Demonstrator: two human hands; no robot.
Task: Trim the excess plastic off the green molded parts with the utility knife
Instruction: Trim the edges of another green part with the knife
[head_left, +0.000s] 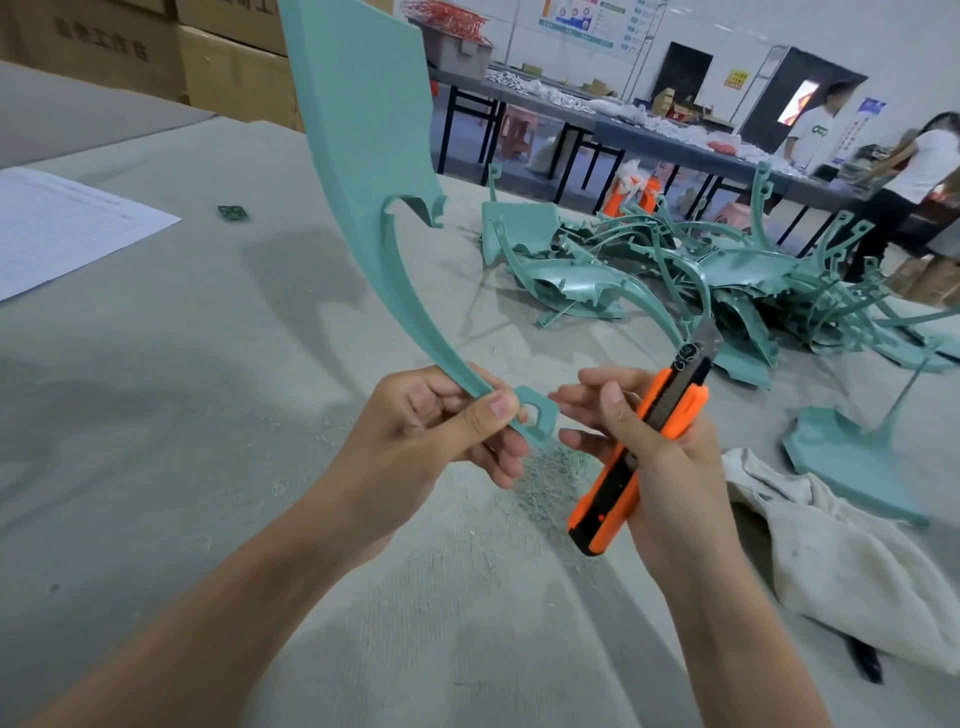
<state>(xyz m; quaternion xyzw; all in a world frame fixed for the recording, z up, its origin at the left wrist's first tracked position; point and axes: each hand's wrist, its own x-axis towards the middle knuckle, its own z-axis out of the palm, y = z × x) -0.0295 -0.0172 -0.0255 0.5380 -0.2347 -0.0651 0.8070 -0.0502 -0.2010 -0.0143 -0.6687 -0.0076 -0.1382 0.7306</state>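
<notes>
**Green molded part** (358, 114), held in the air above the near middle of the table (156, 415). Its broad flat panel rises to the top edge of the view. From the panel a narrow curved stem sweeps down to a small tab with a hole through it, which lies between the two hands.

**Left hand** (415, 431): thumb and curled fingers pinch the stem just beside the tab.

**Right hand** (675, 483): palm and lower fingers are wrapped round the orange handle of the utility knife (670, 405). The thumb lies against the handle, and two fingers reach out straight toward the tab. Whether they touch it cannot be told. The blade is extended and points up and away, apart from the held part.

**Shavings** (545, 483): a small heap of green trimmings on the table directly below the tab.

**Cloth** (841, 561): a crumpled pale rag toward the near right edge. Another green part (852, 467) lies just beyond it.

**Pile of green parts** (727, 280): many tangled mouldings toward the far right corner.

**Sheet of paper** (62, 228): at the left edge, with a small dark green piece (232, 213) near it.

**Background:** cardboard boxes (104, 47) stand behind the far left edge. Two people (883, 156) stand at long dark tables (649, 140) strewn with pale items.
</notes>
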